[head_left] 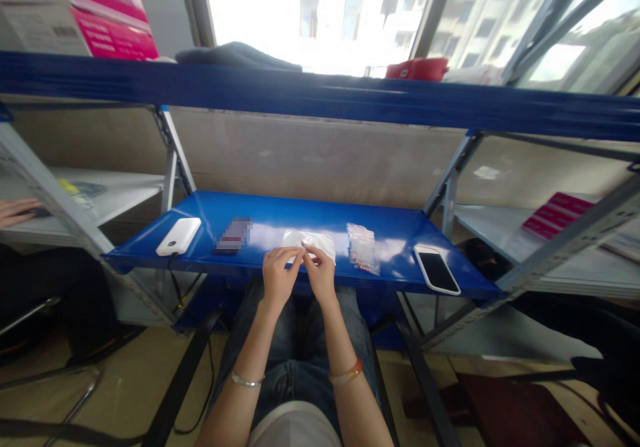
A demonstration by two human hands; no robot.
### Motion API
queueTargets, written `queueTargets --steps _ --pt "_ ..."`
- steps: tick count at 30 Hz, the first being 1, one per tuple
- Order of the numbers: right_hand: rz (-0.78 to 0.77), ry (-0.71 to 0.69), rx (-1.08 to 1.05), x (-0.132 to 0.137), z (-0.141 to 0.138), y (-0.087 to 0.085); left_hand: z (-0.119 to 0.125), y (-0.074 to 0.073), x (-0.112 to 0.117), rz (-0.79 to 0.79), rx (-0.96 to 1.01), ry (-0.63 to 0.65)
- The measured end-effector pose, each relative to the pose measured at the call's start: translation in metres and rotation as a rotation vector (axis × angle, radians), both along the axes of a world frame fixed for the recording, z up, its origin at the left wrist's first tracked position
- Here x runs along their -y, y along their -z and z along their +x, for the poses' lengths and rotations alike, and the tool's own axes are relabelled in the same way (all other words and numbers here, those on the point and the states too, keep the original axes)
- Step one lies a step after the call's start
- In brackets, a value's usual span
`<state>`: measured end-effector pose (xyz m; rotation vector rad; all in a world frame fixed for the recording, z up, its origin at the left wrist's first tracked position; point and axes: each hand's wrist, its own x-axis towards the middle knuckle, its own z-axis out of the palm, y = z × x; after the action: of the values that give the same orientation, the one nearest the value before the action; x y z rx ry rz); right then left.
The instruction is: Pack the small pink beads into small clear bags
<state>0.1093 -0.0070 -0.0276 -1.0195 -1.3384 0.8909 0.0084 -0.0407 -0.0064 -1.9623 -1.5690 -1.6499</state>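
A: What takes up the view?

B: A blue steel shelving unit [320, 94] fills it, and a blue metal shelf [320, 215] sits low in front of the person's denim jeans [300, 317]. Everything on that shelf is easiest to place from the pale plastic packet [315, 242] near its front edge, directly beneath the hands.

A: What lies around the packet?

B: Well to its left is a white power bank [179, 236], with a pixelated, unreadable item [233, 234] nearer in. Just to its right is a transparent plastic bag [363, 248] of small pieces, and beyond that a smartphone [437, 270] in a white case. Another person's hand [17, 212] shows far to the left, off the shelf.

A: And the person's own hands?

B: The left hand [279, 275] and right hand [320, 275] hang over the packet's near side. Their fingers [313, 255] meet at the tips, but I can't tell whether they pinch the film.

A: How would the packet handle?

B: It looks light, soft and slippery on that glossy paint, so its edge seems the best hold. The front lip of the shelf runs close by, with only narrow blue gaps on either side.
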Motion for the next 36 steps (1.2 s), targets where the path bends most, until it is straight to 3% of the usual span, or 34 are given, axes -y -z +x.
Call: queueTargets --steps 5,13,17,24,29,31,36 --pt "0.000 -0.005 0.051 -0.006 0.015 0.003 -0.005 0.002 -0.004 -0.100 -0.005 0.100" --pt "0.025 -0.234 0.229 -0.007 0.038 0.003 -0.019 0.009 -0.001 -0.439 -0.203 0.283" --pt "0.026 -0.289 0.276 -0.006 0.043 0.001 -0.020 0.013 0.000 -0.547 -0.198 0.357" --pt "-0.001 -0.347 0.292 -0.006 0.042 0.003 -0.016 0.015 -0.002 -0.574 -0.109 0.264" --pt "-0.015 -0.372 0.252 -0.008 0.044 0.002 -0.016 0.018 -0.004 -0.492 -0.108 0.221" --pt "-0.010 -0.336 0.236 -0.014 0.048 0.001 -0.019 0.018 -0.005 -0.466 -0.087 0.192" --pt "0.117 0.058 0.469 -0.047 0.046 0.002 -0.027 0.015 -0.006 -0.396 0.017 0.122"
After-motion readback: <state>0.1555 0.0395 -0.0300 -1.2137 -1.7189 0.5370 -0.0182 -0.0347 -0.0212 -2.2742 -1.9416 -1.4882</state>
